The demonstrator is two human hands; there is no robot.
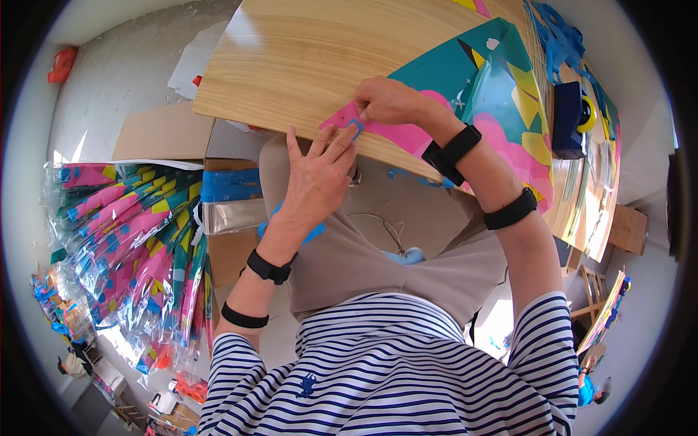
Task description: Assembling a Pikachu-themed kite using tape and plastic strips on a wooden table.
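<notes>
A thin printed sheet (429,65) in teal, pink and yellow lies across the wooden table (291,51), its narrow pink corner at the near edge. At this corner sits a small blue strip (355,128). My left hand (318,174) rests against the table edge with fingers stretched apart, the fingertips touching the pink corner beside the strip. Over the same corner, my right hand (389,102) is closed in a pinch on the sheet. Its fingers partly hide what lies between them.
Left of me, many-coloured printed sheets in clear plastic (138,240) fan out beside an open cardboard box (163,134). A dark blue tape dispenser (568,120) with a yellow roll stands at the table's right. Blue straps (558,36) lie behind it. Another carton (629,229) is at right.
</notes>
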